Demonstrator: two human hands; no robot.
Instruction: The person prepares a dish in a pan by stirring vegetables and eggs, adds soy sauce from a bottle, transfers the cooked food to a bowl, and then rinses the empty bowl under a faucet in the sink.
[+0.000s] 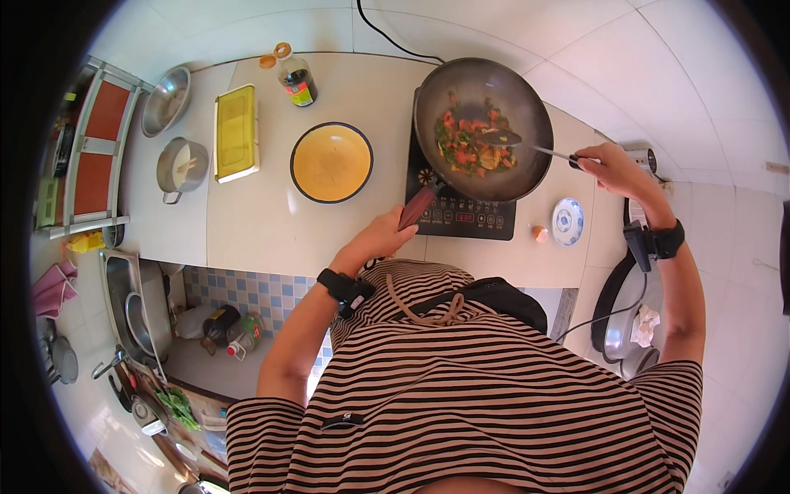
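Note:
My left hand (384, 234) is closed around the reddish-brown handle (419, 205) of a dark wok (531, 148). The wok rests on a black induction cooker (463, 217) with a lit red display. In my right hand (611, 168) is a metal spatula (552, 152), held by its black handle end. Its blade lies among chopped red and green vegetables (472, 126) and yellowish pieces that look like egg. An eggshell (539, 233) and a small blue-and-white dish (568, 221) sit on the counter to the right of the cooker.
Left of the wok are a yellow-lined bowl (332, 162), a bottle of dark sauce (297, 80) with its cap flipped, and a yellow-lidded box (236, 133). Farther left stand a small pot (182, 163) and a metal basin (166, 102). A black power cord (395, 46) runs up the wall.

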